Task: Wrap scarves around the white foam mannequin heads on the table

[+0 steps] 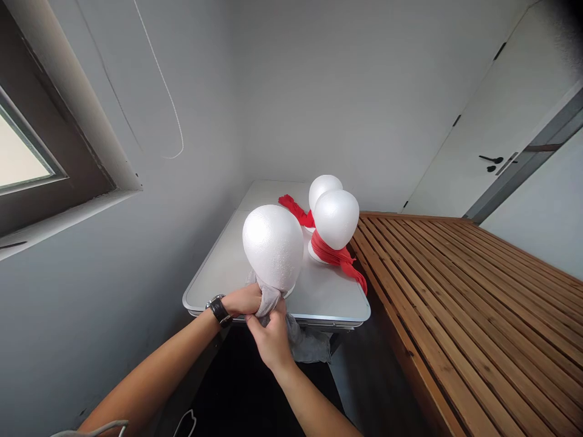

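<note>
A white foam head [272,246] stands at the near edge of a small grey table [218,273]. A grey scarf [306,343] is wrapped round its neck, and the loose end hangs over the table edge. My left hand [243,300], with a black watch on the wrist, grips the scarf at the neck. My right hand [272,337] pinches the same cloth just below it. Behind stand two more foam heads [336,220] [324,187], each with a red scarf [339,258] tied round its neck.
A slatted wooden platform [455,291] runs along the table's right side. A grey wall with a window frame [54,164] is close on the left. A white door with a black handle [492,159] is at the back right.
</note>
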`<act>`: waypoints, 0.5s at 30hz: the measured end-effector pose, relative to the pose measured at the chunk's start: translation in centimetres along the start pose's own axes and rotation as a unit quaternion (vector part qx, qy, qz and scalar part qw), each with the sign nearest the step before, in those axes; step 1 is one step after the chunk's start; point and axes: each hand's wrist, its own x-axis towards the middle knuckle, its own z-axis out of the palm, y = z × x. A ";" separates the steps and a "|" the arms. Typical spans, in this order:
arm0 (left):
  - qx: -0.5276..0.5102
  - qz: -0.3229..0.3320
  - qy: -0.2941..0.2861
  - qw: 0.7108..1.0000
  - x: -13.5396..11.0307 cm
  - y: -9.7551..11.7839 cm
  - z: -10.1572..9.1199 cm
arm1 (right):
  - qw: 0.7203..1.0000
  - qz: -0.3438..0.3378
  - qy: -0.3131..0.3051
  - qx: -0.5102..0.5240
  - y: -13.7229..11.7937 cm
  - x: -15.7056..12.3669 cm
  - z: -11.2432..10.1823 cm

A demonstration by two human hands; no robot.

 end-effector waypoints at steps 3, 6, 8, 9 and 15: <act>-0.033 -0.032 -0.021 0.999 0.3 -0.9 -0.8 | 0.996 0.031 -0.010 0.085 -0.1 0.2 -0.3; -0.062 -0.050 -0.037 0.996 0.6 -1.9 -1.7 | 0.983 0.076 -0.018 0.166 0.0 0.2 -0.5; -0.032 -0.053 -0.034 0.997 0.7 -2.2 -1.9 | 0.982 0.092 -0.014 0.165 0.1 0.1 -0.4; -0.007 -0.058 -0.032 0.998 0.8 -2.2 -1.9 | 0.984 0.092 -0.015 0.149 0.2 0.1 -0.4; 0.042 -0.064 -0.045 0.996 0.9 -1.4 -1.4 | 0.997 -0.004 -0.069 0.024 0.2 0.2 -0.1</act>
